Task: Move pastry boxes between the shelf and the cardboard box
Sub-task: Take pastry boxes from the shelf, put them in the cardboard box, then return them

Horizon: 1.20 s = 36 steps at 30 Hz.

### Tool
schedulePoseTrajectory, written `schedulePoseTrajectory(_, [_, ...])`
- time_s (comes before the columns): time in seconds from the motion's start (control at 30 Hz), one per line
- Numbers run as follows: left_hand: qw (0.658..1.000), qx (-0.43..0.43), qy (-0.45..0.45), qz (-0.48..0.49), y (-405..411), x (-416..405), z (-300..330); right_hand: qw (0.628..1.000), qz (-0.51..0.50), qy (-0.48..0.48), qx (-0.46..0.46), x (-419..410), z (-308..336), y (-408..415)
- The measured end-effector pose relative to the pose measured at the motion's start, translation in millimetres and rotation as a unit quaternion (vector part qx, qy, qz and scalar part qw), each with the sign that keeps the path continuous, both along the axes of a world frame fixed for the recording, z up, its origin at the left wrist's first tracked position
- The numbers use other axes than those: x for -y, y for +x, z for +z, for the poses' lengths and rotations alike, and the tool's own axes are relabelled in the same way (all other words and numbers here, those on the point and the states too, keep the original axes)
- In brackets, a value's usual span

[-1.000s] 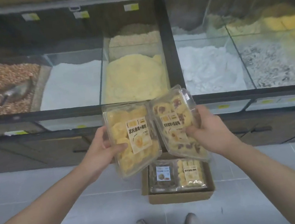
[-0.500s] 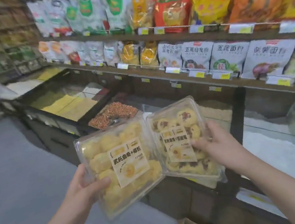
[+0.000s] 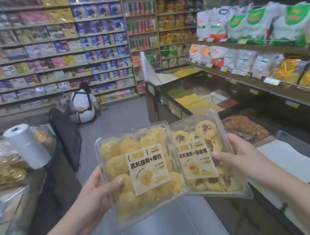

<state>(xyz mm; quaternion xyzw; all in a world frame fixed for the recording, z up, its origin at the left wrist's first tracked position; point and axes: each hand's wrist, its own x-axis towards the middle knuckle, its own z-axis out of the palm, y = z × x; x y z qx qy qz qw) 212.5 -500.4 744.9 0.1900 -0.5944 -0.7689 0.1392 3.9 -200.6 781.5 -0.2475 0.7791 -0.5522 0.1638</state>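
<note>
- Your left hand (image 3: 93, 197) grips a clear plastic pastry box (image 3: 141, 173) by its left edge, thumb curled over the lid and the other fingers hidden beneath it.
- This left box is filled with plain yellow cookies and carries a cream label with dark Chinese lettering on its lid.
- Your right hand (image 3: 236, 157) grips a second clear pastry box (image 3: 203, 156) by its right edge, thumb pressed on the lid beside its label.
- The second box holds cookies with dark red centres and bears a similar cream label.
- You hold both boxes in the air in front of you, tilted up toward you, side by side, with the left box's right edge overlapping the other.
- To your right, bulk bins (image 3: 204, 96) of yellow, green and reddish-brown dry goods run along the aisle below a shelf (image 3: 268, 86) of white and yellow bags.
- To your left, a roll of thin plastic bags (image 3: 26, 146) stands on a counter (image 3: 9, 195) next to wrapped golden items.
- Far ahead, a person (image 3: 83, 105) in a white top crouches on the grey floor (image 3: 120, 110) before tall shelves of packaged goods.
</note>
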Motion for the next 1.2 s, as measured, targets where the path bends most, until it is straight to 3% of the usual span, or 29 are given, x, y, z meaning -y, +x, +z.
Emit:
schedulePoseTrajectory(0.43, [0.959, -0.062, 0.038, 0.272, 275, 213, 2, 0.963, 0.261, -0.038, 0.048, 384, 15, 154])
schedulePoseTrajectory(0.6, [0.923, -0.087, 0.050, 0.371, 376, 264, 11, 0.931, 0.357, -0.035, 0.064, 507, 17, 234])
schedulePoseTrajectory(0.93, [0.821, -0.093, 0.046, 0.561, 508, 314, 12, 0.811, 0.579, -0.034, 0.076, 722, 18, 394])
schedulePoseTrajectory(1.2, [0.684, -0.093, 0.032, 0.723, 540, 359, 5, 0.683, 0.726, -0.018, 0.074, 883, 10, 503])
